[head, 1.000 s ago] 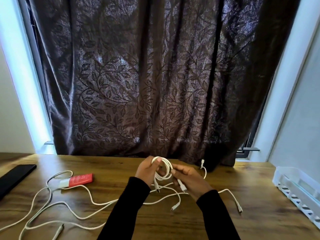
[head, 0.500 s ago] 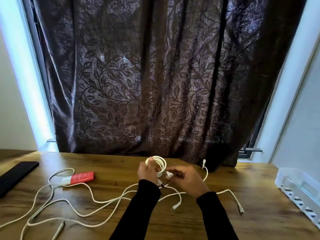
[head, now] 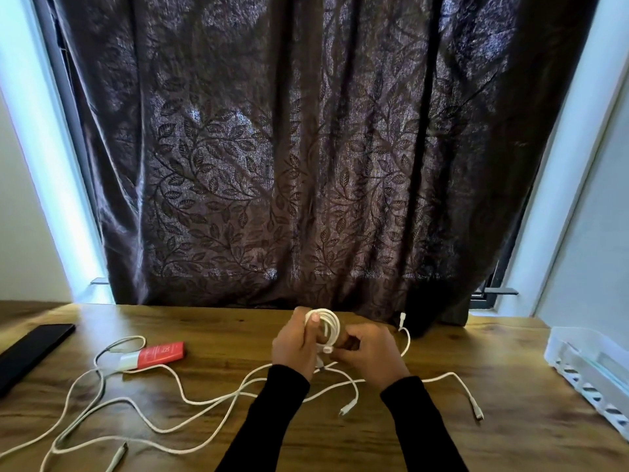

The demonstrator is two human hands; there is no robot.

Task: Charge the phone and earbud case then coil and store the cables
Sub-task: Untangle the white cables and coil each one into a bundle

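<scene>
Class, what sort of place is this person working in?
Probably a room at home: a wooden desk stands against a window hidden by a leaf-patterned curtain, with a phone and charging cables spread out.

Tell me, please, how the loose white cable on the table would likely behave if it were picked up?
The loose white cable would probably hang floppy: it lies in slack curves on the table. It looks thin, so likely light. Its loops cross, so it may snag.
</scene>
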